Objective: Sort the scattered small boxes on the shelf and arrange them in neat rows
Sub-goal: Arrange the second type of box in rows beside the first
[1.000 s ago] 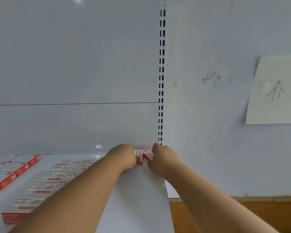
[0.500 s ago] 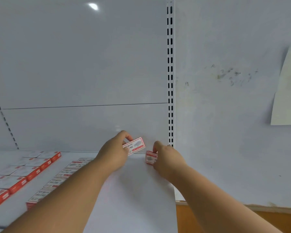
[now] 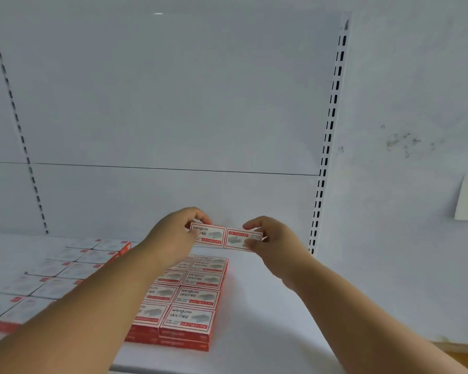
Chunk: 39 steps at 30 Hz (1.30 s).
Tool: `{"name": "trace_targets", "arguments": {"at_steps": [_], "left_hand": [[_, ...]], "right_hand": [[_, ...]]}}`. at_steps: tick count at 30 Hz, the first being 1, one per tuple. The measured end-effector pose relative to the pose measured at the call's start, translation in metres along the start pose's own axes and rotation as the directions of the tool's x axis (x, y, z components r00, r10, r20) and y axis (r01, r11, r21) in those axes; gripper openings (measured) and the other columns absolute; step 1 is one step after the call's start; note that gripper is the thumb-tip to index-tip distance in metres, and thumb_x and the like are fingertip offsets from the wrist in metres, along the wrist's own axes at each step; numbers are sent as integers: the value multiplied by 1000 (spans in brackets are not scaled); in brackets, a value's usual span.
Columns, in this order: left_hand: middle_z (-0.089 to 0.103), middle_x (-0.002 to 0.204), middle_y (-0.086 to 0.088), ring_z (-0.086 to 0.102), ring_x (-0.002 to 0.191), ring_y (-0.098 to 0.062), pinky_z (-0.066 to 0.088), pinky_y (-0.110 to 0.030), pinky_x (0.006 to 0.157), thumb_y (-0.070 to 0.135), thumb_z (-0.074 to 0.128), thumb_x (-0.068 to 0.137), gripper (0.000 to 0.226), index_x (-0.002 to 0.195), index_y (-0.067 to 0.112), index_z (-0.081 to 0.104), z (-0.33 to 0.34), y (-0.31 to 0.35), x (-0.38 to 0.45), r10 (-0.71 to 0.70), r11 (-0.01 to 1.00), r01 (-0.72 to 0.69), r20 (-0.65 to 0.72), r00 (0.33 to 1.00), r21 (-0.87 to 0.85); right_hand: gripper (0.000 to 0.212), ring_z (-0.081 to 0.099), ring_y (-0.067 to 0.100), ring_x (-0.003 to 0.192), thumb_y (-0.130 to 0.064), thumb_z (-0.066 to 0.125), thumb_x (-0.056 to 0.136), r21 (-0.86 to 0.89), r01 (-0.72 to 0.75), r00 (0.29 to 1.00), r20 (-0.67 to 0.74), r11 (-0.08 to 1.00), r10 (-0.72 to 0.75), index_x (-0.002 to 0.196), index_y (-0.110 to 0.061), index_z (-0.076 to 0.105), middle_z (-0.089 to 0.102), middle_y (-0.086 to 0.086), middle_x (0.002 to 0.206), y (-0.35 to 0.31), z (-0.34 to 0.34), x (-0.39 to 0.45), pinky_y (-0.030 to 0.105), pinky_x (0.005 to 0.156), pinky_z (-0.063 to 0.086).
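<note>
Two small white boxes with red trim are held up above the shelf (image 3: pixel 268 306), side by side with their short ends touching, printed faces toward the camera. The left box (image 3: pixel 208 234) reads upright; the right box (image 3: pixel 241 240) is turned the other way, its print upside down. Below them a stacked block of like boxes (image 3: pixel 189 298) lies flat in two neat columns, running front to back. Further left, more boxes (image 3: pixel 57 276) lie in rows, blurred, with red sides showing.
</note>
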State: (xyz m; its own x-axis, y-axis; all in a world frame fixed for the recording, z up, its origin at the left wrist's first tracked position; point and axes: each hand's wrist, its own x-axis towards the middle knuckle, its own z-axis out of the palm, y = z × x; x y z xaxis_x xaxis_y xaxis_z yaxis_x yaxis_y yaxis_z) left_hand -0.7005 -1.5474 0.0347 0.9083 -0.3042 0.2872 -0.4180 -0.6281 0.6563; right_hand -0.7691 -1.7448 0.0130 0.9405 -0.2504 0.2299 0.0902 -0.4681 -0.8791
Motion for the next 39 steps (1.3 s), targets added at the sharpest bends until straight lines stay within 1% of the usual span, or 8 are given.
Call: {"name": "trace_targets", "arguments": {"at_steps": [8,14,19,22,27,31,34,39], "left_hand": [[66,102,7,64,88,-14,43,-23,67,19,60,97,15,109,26,57,-32,-49,5,-88,984,77,-59,994,-158],[66,79,9,65,78,-17,55,-34,74,16,59,92,11,86,20,66,-23,-84,17,-215,977,215,-78,974,-3],[73,91,4,63,72,-11,42,-23,54,25,55,95,21,100,20,74,-13,-94,20,-222,970,218,26,975,110],[72,85,6,64,69,-11,50,-25,58,30,53,96,24,97,22,76,-9,-96,18,-213,971,209,24,977,119],[71,78,6,68,66,-12,59,-32,65,31,50,96,25,91,21,72,-8,-97,16,-186,979,182,44,982,87],[66,115,3,64,90,-13,54,-31,75,27,45,98,35,129,21,59,-8,-90,13,-194,975,201,80,978,-89],[56,110,8,55,83,-3,47,-24,67,25,41,101,38,137,24,53,-11,-81,9,-205,913,261,202,958,-312],[59,120,3,62,99,-13,52,-29,84,26,42,103,40,142,24,49,-12,-77,3,-164,874,290,326,931,-391]], "right_hand": [[8,48,13,56,-18,65,90,1,-143,980,-139,990,141,94,-18,59,70,2,86,-25,45,9,25,49,39],[8,48,15,54,-17,59,91,-106,-381,914,-192,918,357,86,-15,65,64,1,74,-16,68,18,24,50,40],[10,63,19,70,-23,62,91,-192,-427,902,-160,884,402,87,-16,67,71,3,84,-12,83,26,29,65,52],[13,63,19,71,-27,66,90,-259,-407,913,-138,876,384,88,-15,67,72,3,86,-15,87,26,26,63,49],[14,71,23,80,-28,70,85,-167,-397,912,-181,902,368,86,-14,68,74,3,83,-14,89,21,40,81,59],[29,70,23,76,-39,56,93,-104,-342,929,-188,934,320,85,-11,59,71,3,82,-19,97,13,48,82,58],[29,73,28,82,-45,46,99,244,-430,894,-23,869,448,111,-21,56,69,8,94,-30,104,7,45,75,61],[36,70,24,82,-47,38,102,301,-439,893,36,847,450,124,-25,57,63,-1,96,-32,104,5,37,73,59]]}}
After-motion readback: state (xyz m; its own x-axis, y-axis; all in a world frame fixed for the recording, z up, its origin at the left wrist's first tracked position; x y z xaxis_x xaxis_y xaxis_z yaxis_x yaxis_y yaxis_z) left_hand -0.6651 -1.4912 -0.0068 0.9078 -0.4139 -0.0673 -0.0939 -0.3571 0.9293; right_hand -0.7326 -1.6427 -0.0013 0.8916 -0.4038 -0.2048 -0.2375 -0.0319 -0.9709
